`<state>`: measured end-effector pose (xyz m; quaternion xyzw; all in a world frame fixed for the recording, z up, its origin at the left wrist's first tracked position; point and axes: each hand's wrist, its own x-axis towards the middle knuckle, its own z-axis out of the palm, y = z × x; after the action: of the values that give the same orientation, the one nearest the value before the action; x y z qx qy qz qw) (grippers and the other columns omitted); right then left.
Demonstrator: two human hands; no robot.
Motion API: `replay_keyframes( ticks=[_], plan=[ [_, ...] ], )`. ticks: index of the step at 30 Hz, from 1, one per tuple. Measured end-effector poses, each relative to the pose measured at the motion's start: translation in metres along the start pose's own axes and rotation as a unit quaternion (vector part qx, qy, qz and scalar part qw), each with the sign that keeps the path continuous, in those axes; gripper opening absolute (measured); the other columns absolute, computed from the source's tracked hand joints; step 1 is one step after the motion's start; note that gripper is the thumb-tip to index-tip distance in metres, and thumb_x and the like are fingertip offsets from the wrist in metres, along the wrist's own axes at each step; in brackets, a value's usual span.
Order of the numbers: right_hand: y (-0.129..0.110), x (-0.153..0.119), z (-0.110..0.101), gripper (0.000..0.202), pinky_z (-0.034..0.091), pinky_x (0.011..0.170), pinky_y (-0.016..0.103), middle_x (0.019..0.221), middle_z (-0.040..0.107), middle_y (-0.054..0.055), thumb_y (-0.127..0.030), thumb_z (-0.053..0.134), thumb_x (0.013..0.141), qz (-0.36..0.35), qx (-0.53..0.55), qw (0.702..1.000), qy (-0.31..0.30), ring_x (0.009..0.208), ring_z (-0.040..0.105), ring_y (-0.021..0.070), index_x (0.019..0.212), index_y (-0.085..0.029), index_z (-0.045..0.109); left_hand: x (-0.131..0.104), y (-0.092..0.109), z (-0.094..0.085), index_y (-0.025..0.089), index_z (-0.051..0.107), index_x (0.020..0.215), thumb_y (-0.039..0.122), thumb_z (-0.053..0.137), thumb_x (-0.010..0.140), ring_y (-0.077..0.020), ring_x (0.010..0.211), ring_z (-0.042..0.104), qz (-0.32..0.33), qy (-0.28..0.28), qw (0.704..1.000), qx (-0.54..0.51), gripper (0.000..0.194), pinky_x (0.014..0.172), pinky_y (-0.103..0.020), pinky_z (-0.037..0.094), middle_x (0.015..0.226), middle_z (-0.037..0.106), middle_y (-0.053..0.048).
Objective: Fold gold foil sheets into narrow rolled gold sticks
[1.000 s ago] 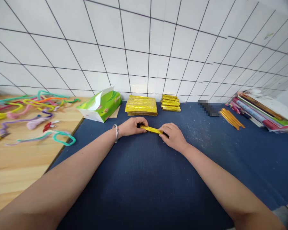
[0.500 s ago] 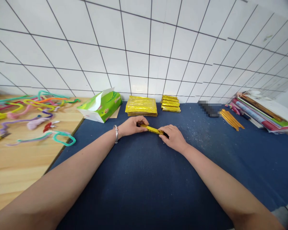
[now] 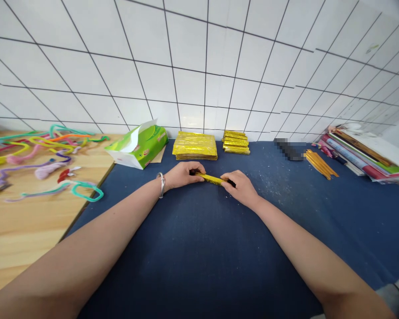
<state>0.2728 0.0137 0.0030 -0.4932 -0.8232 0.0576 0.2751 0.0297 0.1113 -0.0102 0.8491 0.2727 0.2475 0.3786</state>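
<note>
Gold foil strip [image 3: 212,179] gripped at both ends
Near frame center, the left hand [image 3: 182,174] pinches its left end and the right hand [image 3: 242,188] its right end; a gold foil stack [image 3: 195,144] lies above.

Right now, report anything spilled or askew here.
Small pale specks litter the dark blue tabletop, right of the bare right hand, resembling spilled debris. A teal fuzzy loop pokes untidily past the pale wooden board's edge.

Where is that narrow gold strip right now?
In the head view, the narrow gold strip is near the centre, held between the left hand and right hand, in front of the larger gold stack.
</note>
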Motion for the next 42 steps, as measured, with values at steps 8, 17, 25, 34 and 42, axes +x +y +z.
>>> replay_keyframes(
  ticks=[8,17,25,34,42],
  plan=[
    [0.001,-0.001,0.003,0.020,0.038,0.084,0.035,0.094,0.066,0.003,-0.029,0.060,0.082,-0.021,-0.037,0.999,-0.012,0.093,0.053,0.0193,0.101,-0.022,0.061,0.000,-0.002,0.000,0.018,0.062,0.094,0.035,0.063,0.075,-0.0135,0.083,0.058,0.019,-0.002,0.999,0.032,0.025,0.079,-0.027,0.046,0.093,0.063,-0.002],
    [0.001,-0.001,0.004,0.020,0.038,0.083,0.036,0.093,0.066,0.004,-0.028,0.059,0.083,-0.029,-0.053,0.998,-0.017,0.092,0.052,0.0203,0.101,-0.022,0.061,0.000,-0.002,0.000,0.018,0.062,0.092,0.034,0.065,0.074,-0.0137,0.084,0.058,0.025,-0.009,0.999,0.036,0.024,0.079,-0.027,0.045,0.094,0.064,-0.002],
    [0.002,-0.001,0.005,0.019,0.040,0.083,0.035,0.091,0.064,0.005,-0.027,0.058,0.082,-0.017,-0.032,0.999,-0.012,0.090,0.053,0.0196,0.101,-0.022,0.062,0.001,0.000,0.002,0.020,0.060,0.096,0.033,0.067,0.071,-0.0128,0.075,0.056,0.004,0.020,0.998,0.065,0.029,0.072,-0.026,0.045,0.087,0.062,0.001],
    [0.005,-0.001,-0.001,0.021,0.043,0.072,0.027,0.087,0.059,0.001,-0.022,0.053,0.082,0.068,0.080,0.993,0.059,0.076,0.054,0.0137,0.101,-0.024,0.061,0.005,0.036,0.019,0.015,0.055,0.104,0.023,0.072,0.067,-0.0163,0.095,0.060,-0.003,0.143,0.962,-0.231,0.042,0.086,-0.035,0.048,0.099,0.060,-0.005],
    [0.008,-0.002,0.004,0.020,0.045,0.072,0.027,0.091,0.061,0.002,-0.019,0.054,0.080,0.057,0.122,0.988,0.071,0.079,0.056,0.0137,0.098,-0.024,0.062,-0.002,0.081,0.038,0.016,0.056,0.098,0.020,0.071,0.069,-0.0153,0.097,0.058,0.056,0.148,0.960,-0.233,0.033,0.088,-0.033,0.049,0.110,0.057,-0.007]
  ],
)
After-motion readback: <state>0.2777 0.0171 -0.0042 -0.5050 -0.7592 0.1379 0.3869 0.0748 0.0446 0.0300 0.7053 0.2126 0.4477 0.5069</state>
